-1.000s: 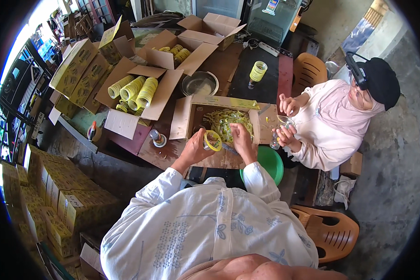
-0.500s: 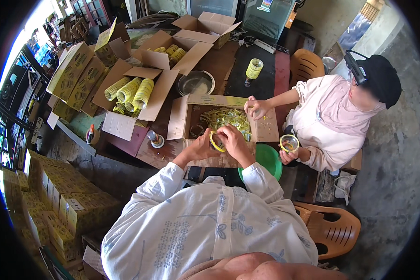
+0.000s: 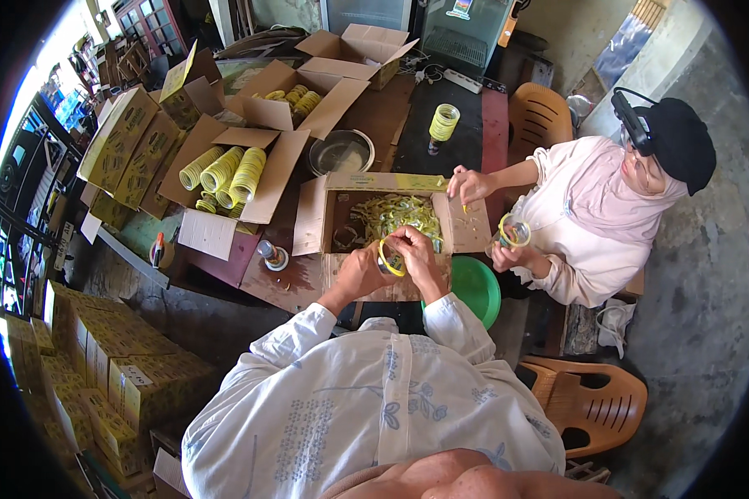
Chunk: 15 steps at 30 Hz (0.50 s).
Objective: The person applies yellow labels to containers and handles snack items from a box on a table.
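near the surface's (image 3: 298, 287) near edge, a tilted yellow-rimmed cup (image 3: 392, 259) lies between the left hand (image 3: 364, 273), curled round its left side, and the right hand (image 3: 419, 254), fingers pinched at its far-right rim. both are equally near; the rim runs longest near-to-far.

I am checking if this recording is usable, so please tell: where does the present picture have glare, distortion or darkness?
Head view: white glare at upper left, around the dark metal gate; head view: fisheye bending toward the black border; head view: dimmer light on stacked cartons at lower left; head view: yellow-rimmed cup visible between left hand and right hand, contents unclear.
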Tool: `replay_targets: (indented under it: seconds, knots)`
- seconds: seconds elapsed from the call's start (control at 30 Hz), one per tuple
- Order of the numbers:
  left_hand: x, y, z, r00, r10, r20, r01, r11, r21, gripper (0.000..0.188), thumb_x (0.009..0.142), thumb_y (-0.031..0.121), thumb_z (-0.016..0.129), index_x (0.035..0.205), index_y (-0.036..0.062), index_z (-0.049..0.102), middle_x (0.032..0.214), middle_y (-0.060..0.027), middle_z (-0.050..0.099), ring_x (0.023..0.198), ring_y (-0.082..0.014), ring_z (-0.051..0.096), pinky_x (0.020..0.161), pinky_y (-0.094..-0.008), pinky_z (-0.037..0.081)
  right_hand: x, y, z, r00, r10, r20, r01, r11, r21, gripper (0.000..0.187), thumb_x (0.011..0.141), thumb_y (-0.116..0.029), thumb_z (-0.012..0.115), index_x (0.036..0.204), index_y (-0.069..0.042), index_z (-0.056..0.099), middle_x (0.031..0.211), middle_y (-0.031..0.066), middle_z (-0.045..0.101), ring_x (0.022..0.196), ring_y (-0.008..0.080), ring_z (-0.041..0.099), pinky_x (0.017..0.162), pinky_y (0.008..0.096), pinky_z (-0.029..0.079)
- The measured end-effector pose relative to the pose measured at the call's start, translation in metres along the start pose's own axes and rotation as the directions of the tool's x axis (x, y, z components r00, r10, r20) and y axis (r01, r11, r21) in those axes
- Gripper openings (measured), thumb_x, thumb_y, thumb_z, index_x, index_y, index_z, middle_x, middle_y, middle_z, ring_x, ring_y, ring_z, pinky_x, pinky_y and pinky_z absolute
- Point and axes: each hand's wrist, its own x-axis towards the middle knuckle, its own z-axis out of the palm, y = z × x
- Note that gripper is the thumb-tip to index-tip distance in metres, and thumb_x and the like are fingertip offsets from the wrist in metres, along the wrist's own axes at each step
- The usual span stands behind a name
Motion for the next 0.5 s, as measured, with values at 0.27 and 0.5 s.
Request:
replay_targets:
  seconds: [0.27,0.5]
  knots:
    - [0.002,0.004,0.011,0.986,-0.154,-0.064,0.164,0.961,0.222,0.054,0.064,0.035,0.083,0.099,0.0025,0.057,0.082,-0.0207,0.068,0.079,-0.0388,0.068,0.069,-0.0446,0.055,0.005,0.037,0.013,0.965,0.230,-0.129,-0.199,0.956,0.214,0.008,0.088,-0.009,0.069,0.088,-0.002,0.069,0.077,0.0006,0.066,0.071,0.0079,0.057,0.067,0.0253,0.047]
    - [0.000,0.000,0.023,0.978,-0.204,-0.039,0.207,0.949,0.236,0.051,0.064,0.035,0.081,0.097,0.0041,0.056,0.080,-0.0182,0.069,0.079,-0.0392,0.068,0.071,-0.0473,0.054,0.006,0.062,0.014,0.937,0.296,-0.187,-0.244,0.936,0.254,0.011,0.088,-0.012,0.070,0.085,-0.001,0.069,0.073,0.0004,0.064,0.068,0.0072,0.055,0.066,0.0244,0.045]
